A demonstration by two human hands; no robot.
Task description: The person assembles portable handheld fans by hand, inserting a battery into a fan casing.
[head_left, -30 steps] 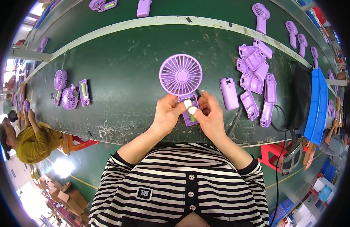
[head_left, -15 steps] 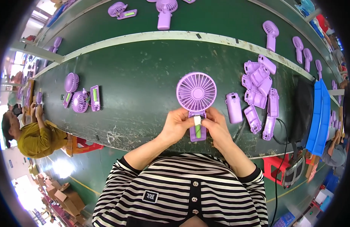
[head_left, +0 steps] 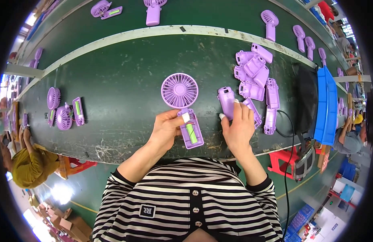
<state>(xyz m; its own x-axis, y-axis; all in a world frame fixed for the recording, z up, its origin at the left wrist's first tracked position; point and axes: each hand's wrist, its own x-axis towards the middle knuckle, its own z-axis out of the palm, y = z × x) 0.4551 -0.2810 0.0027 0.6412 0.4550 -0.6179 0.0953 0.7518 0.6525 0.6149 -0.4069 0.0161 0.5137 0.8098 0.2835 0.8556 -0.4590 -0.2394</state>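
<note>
My left hand [head_left: 165,128] is closed around the neck of a purple handheld fan [head_left: 179,90], its thumb on a white piece near the top of the handle. The fan's round grille faces up. Its handle is uncovered and shows a green battery cell [head_left: 191,134] and thin wires inside. To the right, my right hand [head_left: 239,128] has thumb and fingers apart around the lower end of a purple handle cover [head_left: 225,98] lying on the bench. The fingertips are at the cover's edges; whether they press on it I cannot tell.
A pile of purple handle covers [head_left: 254,68] lies at the right, beside a black cable [head_left: 289,121] and a blue tray [head_left: 326,107]. At the left lie opened fans [head_left: 64,117]. More fans [head_left: 153,14] lie beyond the white rail [head_left: 134,39]. A person in a mustard top [head_left: 33,165] sits far left.
My right hand has let go of the fan and moved right to the single handle cover. My left hand keeps the fan, now slightly tilted. The whole view has shifted.
</note>
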